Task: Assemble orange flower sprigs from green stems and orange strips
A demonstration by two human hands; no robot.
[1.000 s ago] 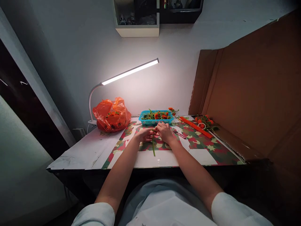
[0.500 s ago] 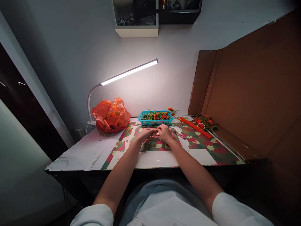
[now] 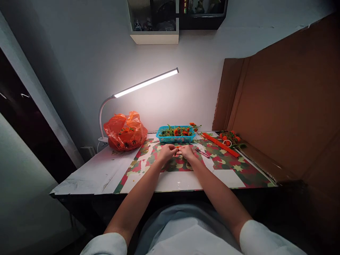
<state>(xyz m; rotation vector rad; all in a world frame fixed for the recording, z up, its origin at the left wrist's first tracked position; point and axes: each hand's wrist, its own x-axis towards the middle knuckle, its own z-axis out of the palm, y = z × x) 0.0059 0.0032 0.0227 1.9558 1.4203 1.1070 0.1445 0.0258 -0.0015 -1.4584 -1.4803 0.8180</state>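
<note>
My left hand [image 3: 167, 152] and my right hand [image 3: 187, 152] meet over the table, just in front of a blue basket [image 3: 175, 139]. Both are closed, fingertips pinching a small orange flower [image 3: 178, 148] between them. The fingers hide most of the flower, and its stem cannot be made out clearly. Orange flowers with green stems [image 3: 176, 131] fill the basket, some sticking out over its right side. To the right of my right hand lies a slim pink cutting tool [image 3: 202, 153], its exact kind too small to tell.
An orange plastic bag [image 3: 125, 136] of flowers stands at left by a lit desk lamp [image 3: 146, 83]. On the right lie a long orange strip [image 3: 220, 144], a bunch of orange flowers [image 3: 231, 136] and a white ring [image 3: 227, 143]. Cardboard [image 3: 281, 102] walls the right side.
My hands have turned and levelled out, the right one coming slightly lower. The green stem that slanted down from between them toward the table's front no longer shows there.
</note>
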